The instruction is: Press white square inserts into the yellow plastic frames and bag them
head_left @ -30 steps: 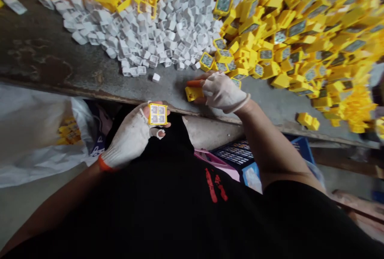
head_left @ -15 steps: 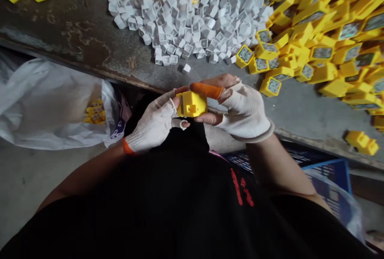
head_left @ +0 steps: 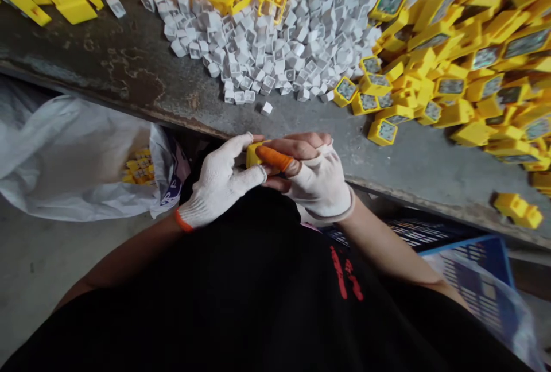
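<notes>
The left hand point(head_left: 219, 183) and right hand point(head_left: 316, 175) hold a yellow housing point(head_left: 253, 155) between them at the bench point(head_left: 129, 73) edge. Fingers of both hands are clamped on it, partly covering it.

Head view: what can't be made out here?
All head view:
Yellow plastic part: mostly hidden by the left hand and right hand; shape unclear.
Yellow pieces in the white plastic bag: mostly hidden by the bag's folds.
Blue crate: partly under clear plastic.
Yellow pile: cut off by top and right edges.
</notes>
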Motion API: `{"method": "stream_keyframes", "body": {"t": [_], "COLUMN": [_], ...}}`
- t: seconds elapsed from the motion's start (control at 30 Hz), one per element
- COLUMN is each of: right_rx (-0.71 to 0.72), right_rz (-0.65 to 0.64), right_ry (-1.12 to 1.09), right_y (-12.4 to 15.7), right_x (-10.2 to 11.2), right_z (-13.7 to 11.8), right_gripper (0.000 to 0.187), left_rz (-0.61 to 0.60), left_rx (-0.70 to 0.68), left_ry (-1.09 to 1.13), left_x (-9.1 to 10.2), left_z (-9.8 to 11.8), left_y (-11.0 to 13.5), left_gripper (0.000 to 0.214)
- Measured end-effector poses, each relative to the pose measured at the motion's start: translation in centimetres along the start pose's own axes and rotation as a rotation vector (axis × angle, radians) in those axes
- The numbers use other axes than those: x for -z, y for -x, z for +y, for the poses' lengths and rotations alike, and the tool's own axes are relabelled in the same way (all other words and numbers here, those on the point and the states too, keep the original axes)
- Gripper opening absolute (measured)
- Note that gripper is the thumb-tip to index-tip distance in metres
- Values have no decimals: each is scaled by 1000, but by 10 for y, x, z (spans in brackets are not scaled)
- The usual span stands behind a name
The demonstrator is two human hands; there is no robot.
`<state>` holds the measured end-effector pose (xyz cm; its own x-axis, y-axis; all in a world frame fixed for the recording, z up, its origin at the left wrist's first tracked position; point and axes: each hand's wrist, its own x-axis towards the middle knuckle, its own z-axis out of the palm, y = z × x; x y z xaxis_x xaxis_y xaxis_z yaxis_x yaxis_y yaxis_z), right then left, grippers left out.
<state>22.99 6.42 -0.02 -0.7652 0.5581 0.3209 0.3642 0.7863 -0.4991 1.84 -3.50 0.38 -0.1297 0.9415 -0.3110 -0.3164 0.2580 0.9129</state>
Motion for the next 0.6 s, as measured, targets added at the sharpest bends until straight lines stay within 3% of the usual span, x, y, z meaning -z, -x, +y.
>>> {"method": "stream_keyframes", "body": {"t": [0.1, 0.23, 0.37, 0.5, 0.6], "right_rx": [-180, -362, -407, -466, -471], "right_rz": [70, 40, 75, 150, 141], "right_ry": [-368, -778, -912, -1003, -1105], "right_y": [-5, -14, -16, -15, -19], "right_x": [-7, -7, -14, -33, -39], "right_z": [7, 8, -3, -3, 3], "right_gripper": [78, 66, 61, 62, 61], "left_rz": [17, 10, 51, 85, 52], "left_rx": [-115, -275, -309, -246, -100], "left_ry": [-149, -342, -355, -344, -203], "left_x": [3, 4, -2, -3, 2], "left_z": [5, 8, 12, 14, 16], "left_y": [3, 7, 9, 7, 0], "left_gripper": [50, 43, 38, 27, 42]}}
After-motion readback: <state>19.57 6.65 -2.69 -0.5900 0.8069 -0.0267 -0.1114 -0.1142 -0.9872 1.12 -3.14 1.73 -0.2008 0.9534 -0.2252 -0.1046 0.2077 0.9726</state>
